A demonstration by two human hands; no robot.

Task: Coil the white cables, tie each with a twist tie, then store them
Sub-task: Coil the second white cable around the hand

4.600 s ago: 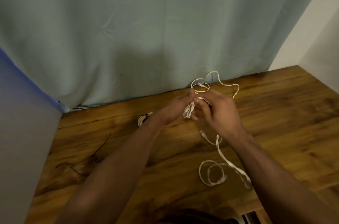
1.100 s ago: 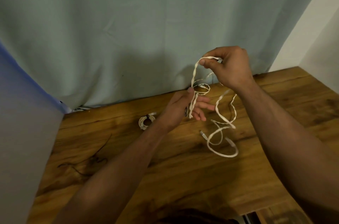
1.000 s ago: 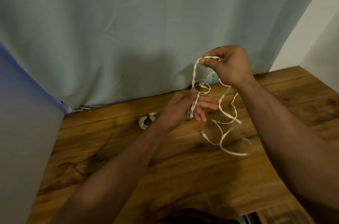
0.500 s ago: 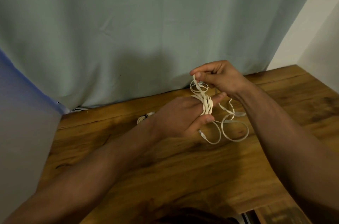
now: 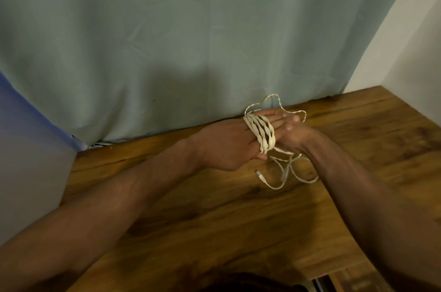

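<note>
I record the white cable point(image 5: 261, 132) wound in several turns across the straight fingers of the left grip point(image 5: 226, 146), its loose tail point(image 5: 290, 172) trailing down-right onto the counter point(image 5: 214, 220), nearest the right grip point(image 5: 296, 135), whose closure I cannot tell.

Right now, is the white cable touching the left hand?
Touching. The head view shows several turns of the white cable wound round the straight fingers of the left hand, lying directly on the skin with no gap.
</note>
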